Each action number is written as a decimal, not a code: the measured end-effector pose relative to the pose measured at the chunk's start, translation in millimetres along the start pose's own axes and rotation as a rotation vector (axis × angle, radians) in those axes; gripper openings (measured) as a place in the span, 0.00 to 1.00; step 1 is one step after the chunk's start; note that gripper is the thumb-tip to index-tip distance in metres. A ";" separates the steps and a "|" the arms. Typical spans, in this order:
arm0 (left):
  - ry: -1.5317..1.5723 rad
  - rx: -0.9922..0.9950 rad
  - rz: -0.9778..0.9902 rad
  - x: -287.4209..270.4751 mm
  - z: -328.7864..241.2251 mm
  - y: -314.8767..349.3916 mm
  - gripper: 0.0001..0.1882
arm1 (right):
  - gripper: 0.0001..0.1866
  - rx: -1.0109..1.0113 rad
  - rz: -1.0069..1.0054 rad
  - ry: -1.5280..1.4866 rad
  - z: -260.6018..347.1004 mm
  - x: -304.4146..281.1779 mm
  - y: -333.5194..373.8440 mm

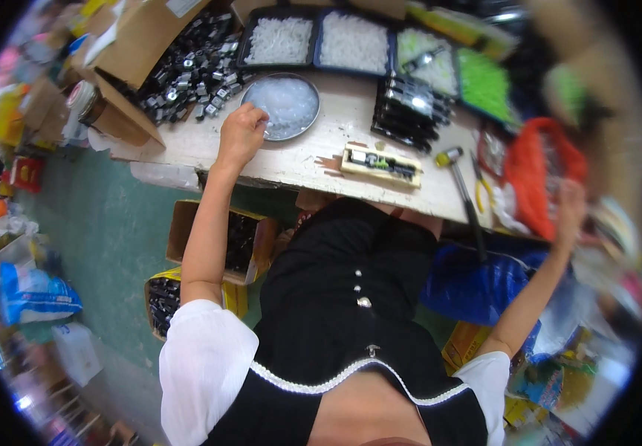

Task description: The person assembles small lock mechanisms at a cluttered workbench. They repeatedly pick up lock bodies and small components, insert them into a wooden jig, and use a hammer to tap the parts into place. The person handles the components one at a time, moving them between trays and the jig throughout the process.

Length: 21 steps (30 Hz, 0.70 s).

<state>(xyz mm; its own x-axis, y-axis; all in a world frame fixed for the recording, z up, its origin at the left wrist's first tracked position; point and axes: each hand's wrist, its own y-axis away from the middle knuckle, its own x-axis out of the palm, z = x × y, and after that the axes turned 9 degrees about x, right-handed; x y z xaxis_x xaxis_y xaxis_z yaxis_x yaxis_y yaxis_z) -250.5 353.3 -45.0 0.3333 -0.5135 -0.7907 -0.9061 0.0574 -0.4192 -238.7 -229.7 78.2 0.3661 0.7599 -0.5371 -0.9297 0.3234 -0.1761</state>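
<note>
My left hand point(243, 136) is at the near left rim of a round metal dish point(315, 111) with a whitish, translucent mass in it. Its fingers are curled together, and anything between them is too small to make out. Far to the right, my right hand point(571, 212) reaches to the side of a red bag point(530, 167); blur hides its fingers. Between the hands, near the table's front edge, lies a cream-coloured holder point(358, 169) with a black and green part set in it.
Black and silver parts point(195, 70) are heaped at the back left. Trays of white pieces point(280, 41) and bright green pieces point(484, 82) line the back. Stacked black parts point(410, 111), a hammer point(464, 182) and yellow-handled pliers point(483, 195) lie on the table point(291, 165).
</note>
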 end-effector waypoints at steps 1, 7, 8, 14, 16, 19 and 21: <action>-0.048 0.022 -0.003 1.9 -1.5 0.2 0.05 | 0.07 -0.027 0.075 -0.064 10.2 14.0 7.8; 0.108 0.019 -0.057 -6.8 -16.6 -2.9 0.06 | 0.09 -0.108 0.289 -0.162 50.7 112.1 56.1; 0.261 -0.020 -0.083 -12.2 -26.0 -5.6 0.07 | 0.10 -0.082 0.345 -0.206 52.3 125.5 63.3; 0.918 -0.114 -0.061 -8.0 -89.9 -8.7 0.06 | 0.15 -0.184 0.536 -0.402 82.7 188.9 103.2; 1.016 -0.098 -0.038 1.6 -105.7 -6.4 0.06 | 0.12 -0.288 0.502 -0.377 91.2 200.0 108.4; 1.135 -0.109 0.003 10.9 -123.4 -5.1 0.05 | 0.09 -0.290 0.471 -0.504 97.1 214.8 115.8; 1.190 -0.107 0.017 14.1 -130.9 -5.2 0.05 | 0.09 -0.308 0.469 -0.524 97.4 217.4 117.4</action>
<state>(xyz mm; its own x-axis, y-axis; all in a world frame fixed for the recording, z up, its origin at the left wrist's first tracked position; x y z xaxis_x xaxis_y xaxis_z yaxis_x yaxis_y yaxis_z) -275.2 233.6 4.4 -0.0789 -0.9874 0.1374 -0.9439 0.0296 -0.3290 -264.4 28.4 21.1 -0.1699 0.9715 -0.1651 -0.9333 -0.2124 -0.2896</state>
